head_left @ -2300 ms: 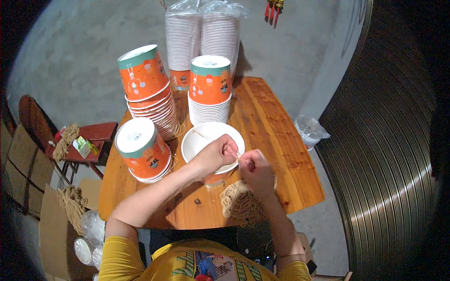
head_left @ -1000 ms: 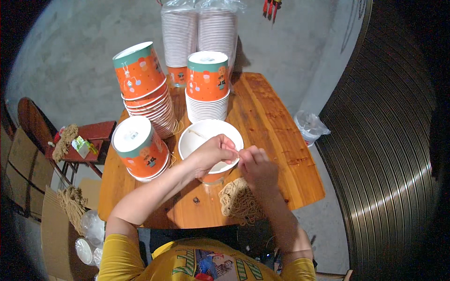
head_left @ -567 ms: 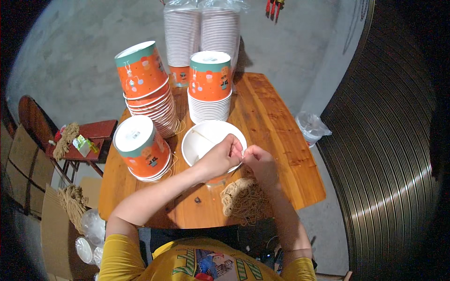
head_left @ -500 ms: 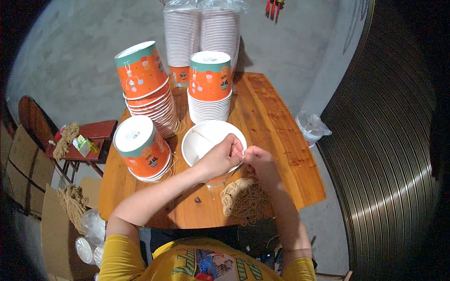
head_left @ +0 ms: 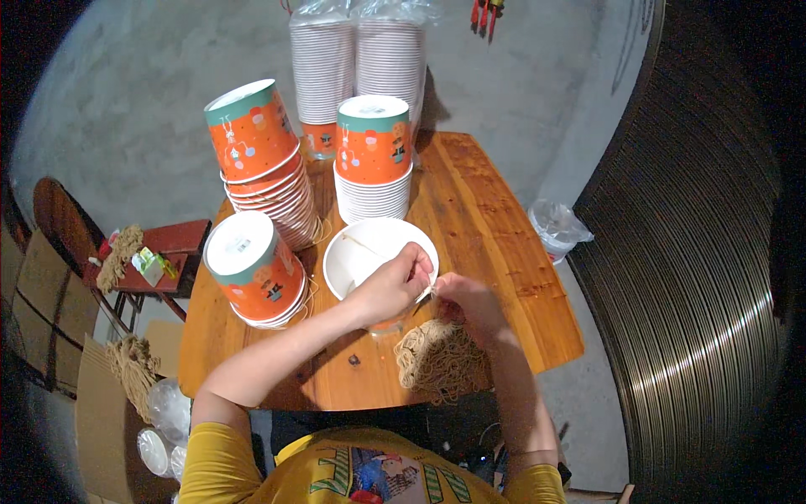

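A white-lined paper bucket (head_left: 344, 256) stands mouth up near the middle of the table, and a piece of tan string (head_left: 359, 243) shows inside it. At its right rim my left hand (head_left: 395, 281) is closed in a pinch on the string. Close beside it, my right hand (head_left: 464, 298) also pinches the string, just outside the rim. A small knot or loop of string shows between the fingertips. Below my right hand lies a tangled heap of tan string (head_left: 437, 361) at the table's front edge.
Upside-down stacks of orange paper buckets (head_left: 256, 139) (head_left: 256, 269) stand at the left, another stack (head_left: 374, 155) behind the bucket. Tall plastic-wrapped bucket stacks (head_left: 390, 67) rise at the back of the wooden table (head_left: 504, 260). A red bench (head_left: 172, 239) stands left; a ribbed shutter (head_left: 688, 277) right.
My right hand has lowered slightly and its fingers have shifted at the string. More of the pale string now shows between the hands. The bucket stays in place.
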The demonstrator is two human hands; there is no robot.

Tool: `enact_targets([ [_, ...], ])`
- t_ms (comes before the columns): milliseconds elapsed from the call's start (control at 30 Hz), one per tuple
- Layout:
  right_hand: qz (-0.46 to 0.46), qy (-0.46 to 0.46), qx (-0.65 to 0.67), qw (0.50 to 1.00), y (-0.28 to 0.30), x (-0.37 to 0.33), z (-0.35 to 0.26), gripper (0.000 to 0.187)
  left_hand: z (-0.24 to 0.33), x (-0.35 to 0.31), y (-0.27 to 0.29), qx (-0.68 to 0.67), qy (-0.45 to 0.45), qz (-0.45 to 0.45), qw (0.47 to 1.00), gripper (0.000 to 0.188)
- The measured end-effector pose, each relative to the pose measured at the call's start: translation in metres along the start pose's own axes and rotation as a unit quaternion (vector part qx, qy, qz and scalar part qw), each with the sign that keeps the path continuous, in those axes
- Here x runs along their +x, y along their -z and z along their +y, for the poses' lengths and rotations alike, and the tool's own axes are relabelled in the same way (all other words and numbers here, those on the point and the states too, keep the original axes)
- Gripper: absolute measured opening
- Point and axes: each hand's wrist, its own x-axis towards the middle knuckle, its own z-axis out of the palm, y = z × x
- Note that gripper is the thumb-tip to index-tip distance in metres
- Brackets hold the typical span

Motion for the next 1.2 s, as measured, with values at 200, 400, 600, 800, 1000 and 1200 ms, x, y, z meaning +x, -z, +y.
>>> enact_targets([
  [200, -0.057, 0.013, 0.012, 0.998, 0.001, -0.002, 0.001, 0.02, -0.003, -0.002, -0.001, 0.032, -0.043, 0.027, 0.998, 0.01],
  [400, -0.017, 0.058, 0.066, 0.996, -0.002, -0.005, 0.007, 0.019, -0.002, -0.001, -0.002, 0.048, -0.051, 0.042, 0.997, 0.01],
  [600, 0.053, 0.198, -0.127, 0.971, -0.005, 0.0, 0.013, 0.01, 0.0, -0.003, -0.002, 0.043, -0.043, 0.046, 0.997, 0.012],
  [800, 0.16, 0.357, -0.342, 0.854, -0.014, 0.003, 0.015, 0.014, 0.006, -0.005, -0.004, 0.074, -0.058, 0.063, 0.994, 0.01],
  [1000, 0.177, 0.369, -0.421, 0.81, -0.017, 0.0, 0.014, 0.012, 0.009, -0.008, -0.003, 0.155, -0.102, 0.072, 0.98, 0.01],
  [1200, 0.14, 0.401, -0.406, 0.809, -0.011, -0.004, 0.021, 0.011, 0.013, -0.013, -0.007, 0.224, -0.157, 0.091, 0.958, 0.016],
])
